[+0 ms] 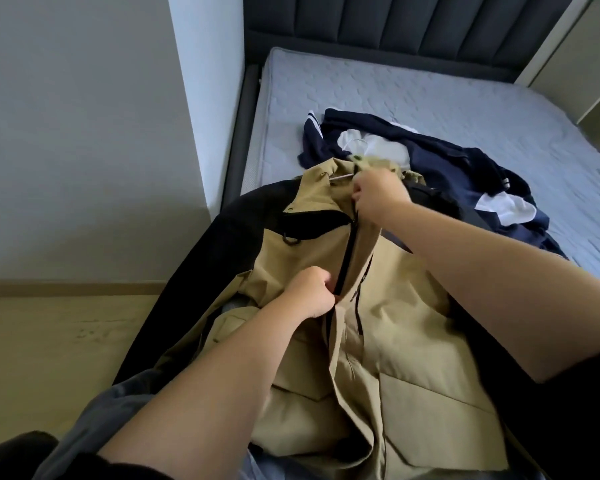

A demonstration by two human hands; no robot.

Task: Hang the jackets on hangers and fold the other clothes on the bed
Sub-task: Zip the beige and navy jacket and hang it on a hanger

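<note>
A tan jacket [406, 327] with black sleeves lies front up across the near end of the bed [378, 95]. A thin hanger [342, 177] shows at its collar, partly hidden inside. My left hand [310, 294] pinches the jacket's front edge beside the black zipper, halfway down the chest. My right hand [378, 197] grips the top of the zipper at the collar. Behind the jacket lies a navy and white jacket [447, 168], crumpled on the mattress.
A dark padded headboard [413, 22] stands at the far end. A white wall corner [201, 98] runs along the bed's left side, with wooden floor [49, 341] below it. A pale cabinet [589, 57] is at the right. Grey cloth [94, 420] hangs off the bed's near left.
</note>
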